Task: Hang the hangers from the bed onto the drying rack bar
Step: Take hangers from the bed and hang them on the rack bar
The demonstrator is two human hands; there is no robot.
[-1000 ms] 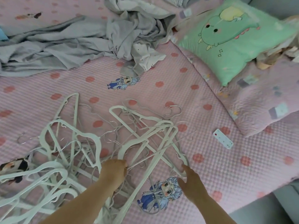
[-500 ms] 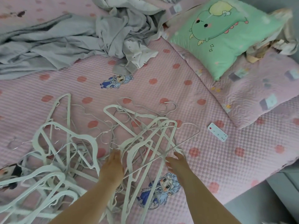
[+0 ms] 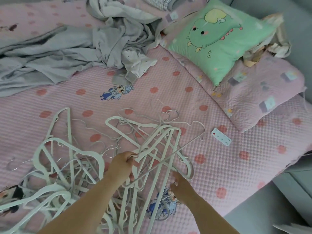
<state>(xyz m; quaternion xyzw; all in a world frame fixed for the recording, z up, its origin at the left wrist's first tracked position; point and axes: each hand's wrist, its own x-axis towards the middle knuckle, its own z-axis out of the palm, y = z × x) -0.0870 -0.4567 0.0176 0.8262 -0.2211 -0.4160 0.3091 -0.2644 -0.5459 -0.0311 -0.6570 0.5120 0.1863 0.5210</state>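
Two hands are at work over the hangers (image 3: pixel 162 137), which lie on the pink bed (image 3: pixel 219 166) in two tangled heaps, too interlocked for an exact count. The left hand (image 3: pixel 124 165) has its fingers curled round a white bar of the right-hand heap; the right hand (image 3: pixel 181 185) sits curled at that heap's lower edge, and whether it grips anything cannot be told. Also on the bed: one green pillow (image 3: pixel 224 39), one white remote (image 3: pixel 221 137), one pile of grey clothes (image 3: pixel 67 53).
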